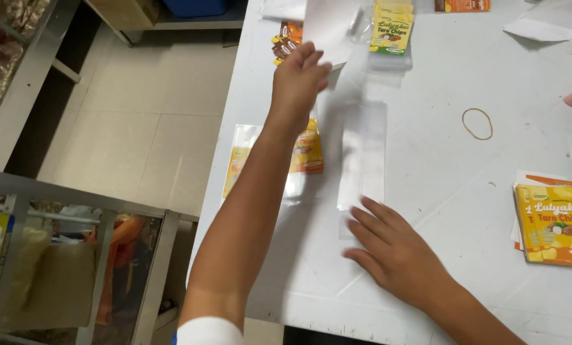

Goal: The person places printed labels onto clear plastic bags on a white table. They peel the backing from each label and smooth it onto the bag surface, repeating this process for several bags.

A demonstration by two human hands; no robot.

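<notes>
A white table [439, 166] is seen beside a pale tiled floor [145, 121] and a metal rack [75, 211]. A clear plastic sleeve [363, 153] is pressed flat at its near end by the right hand [394, 252], fingers spread. A white sheet [327, 29] is pinched by the left hand [297, 80]. A rubber band [477, 123] lies well apart.

The left arm stretches far out, long and straight. The left hand [297, 80] is at the far end, fingers bent a little and pointing right. The right arm comes in from the near right. The right hand [391, 249] lies flat, palm down, fingers spread and pointing far left.
</notes>
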